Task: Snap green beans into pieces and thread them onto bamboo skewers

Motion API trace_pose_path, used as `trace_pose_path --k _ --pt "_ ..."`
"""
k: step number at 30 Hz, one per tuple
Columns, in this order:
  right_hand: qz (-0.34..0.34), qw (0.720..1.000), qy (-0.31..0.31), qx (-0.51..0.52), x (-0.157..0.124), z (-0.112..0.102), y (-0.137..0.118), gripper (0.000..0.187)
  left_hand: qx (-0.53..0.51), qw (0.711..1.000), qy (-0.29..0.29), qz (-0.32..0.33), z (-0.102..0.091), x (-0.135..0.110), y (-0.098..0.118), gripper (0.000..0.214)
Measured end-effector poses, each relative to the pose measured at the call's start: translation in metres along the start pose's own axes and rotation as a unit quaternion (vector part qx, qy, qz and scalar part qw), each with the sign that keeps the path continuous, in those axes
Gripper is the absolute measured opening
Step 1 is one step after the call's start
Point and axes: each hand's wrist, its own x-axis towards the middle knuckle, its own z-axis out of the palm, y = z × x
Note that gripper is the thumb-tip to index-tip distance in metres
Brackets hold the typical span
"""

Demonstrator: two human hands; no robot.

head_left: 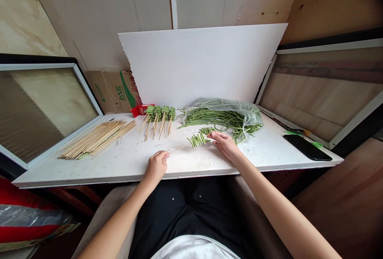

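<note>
My left hand [157, 163] is closed on the bare end of a thin wooden skewer [178, 149], over the front of the white table. Several short pieces of green bean [198, 140] are threaded side by side near the skewer's other end. My right hand [224, 144] has its fingers pinched at that far end, by the last pieces; whether a loose piece is between the fingertips I cannot make out. Just behind lies a small pile of cut bean pieces [206, 130]. Farther back, long green beans [215, 117] spill from a clear plastic bag [248, 109].
Loose skewers [95, 139] lie in a heap on the left of the table [125, 167]. Filled bean skewers [161, 112] are stacked near a red packet [135, 110] and a cardboard box [112, 91]. A black phone [307, 147] rests at the right. A white board [203, 63] stands behind.
</note>
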Motion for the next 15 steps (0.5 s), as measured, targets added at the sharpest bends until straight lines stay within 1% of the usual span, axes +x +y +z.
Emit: trace_pose_path --k 5,12,15 --pt "-0.014 0.999 0.025 -0.019 -0.0020 0.0028 -0.0019 0.037 0.004 1.000 -0.008 0.016 -0.0008 -0.0007 0.0000 0.032" --pt "-0.018 0.999 0.005 -0.036 -0.0021 0.0017 -0.0009 0.034 0.013 1.000 -0.007 0.024 -0.0011 -0.0010 -0.0005 0.033" --pt "-0.007 1.000 -0.004 -0.023 -0.0027 0.0022 -0.0021 0.034 0.013 1.000 -0.009 0.021 -0.0008 -0.0008 -0.0004 0.032"
